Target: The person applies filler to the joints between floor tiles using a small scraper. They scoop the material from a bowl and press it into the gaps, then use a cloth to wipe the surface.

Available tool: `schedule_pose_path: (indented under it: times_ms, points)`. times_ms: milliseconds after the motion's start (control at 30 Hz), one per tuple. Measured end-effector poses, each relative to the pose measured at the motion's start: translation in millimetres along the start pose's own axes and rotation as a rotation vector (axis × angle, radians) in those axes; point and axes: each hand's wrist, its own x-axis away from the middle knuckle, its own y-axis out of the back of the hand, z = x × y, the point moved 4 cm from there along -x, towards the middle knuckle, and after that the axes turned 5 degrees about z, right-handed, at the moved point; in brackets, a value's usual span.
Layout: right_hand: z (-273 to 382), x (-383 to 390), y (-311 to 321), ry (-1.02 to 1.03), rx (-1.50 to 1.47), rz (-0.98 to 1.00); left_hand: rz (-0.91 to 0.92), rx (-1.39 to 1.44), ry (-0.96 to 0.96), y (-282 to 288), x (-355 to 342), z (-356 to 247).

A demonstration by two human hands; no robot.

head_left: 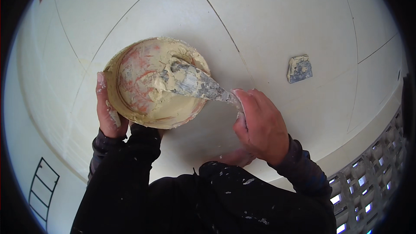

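A round tub (pixel 112 100) is being gripped at its left wall by the left hand (pixel 107 112), apparently for steadiness. A putty knife (pixel 203 86) is being gripped by the right hand (pixel 263 124), right of the tub, its blade (pixel 187 79) being angled inside, presumably for paste (pixel 175 105) access. Farther right, a smeared grey pad (pixel 299 69) is being supported by the floor (pixel 268 26).
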Motion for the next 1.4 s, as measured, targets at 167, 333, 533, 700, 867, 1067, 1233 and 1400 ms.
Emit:
schedule_pose_path:
  times_ms: [167,333,533,700,867,1067,1233,1400]
  points:
    - [-31,50,13,-0.297,-0.759,-0.058,0.107,0.017,0.026,-6,9,-1]
    - [-73,95,-15,-0.593,-1.277,-0.116,0.02,-0.08,-0.003,-18,10,2]
    - [-88,95,-38,-0.55,-0.778,-0.227,-0.007,-0.062,0.014,-31,4,6]
    - [-70,89,-36,-0.588,-0.496,-0.23,-0.036,-0.082,0.009,-25,3,0]
    - [-43,80,-37,-0.583,-0.371,-0.271,0.009,-0.072,0.005,-13,6,-7]
    - [-24,98,-52,-0.545,-0.283,-0.375,0.118,-0.049,-0.015,-8,18,-4]
    - [-21,91,-50,-0.55,-0.27,-0.412,0.089,-0.041,-0.008,-12,17,-7]
    - [-48,53,-39,-0.532,-0.302,-0.331,0.05,-0.079,0.027,-15,5,-16]
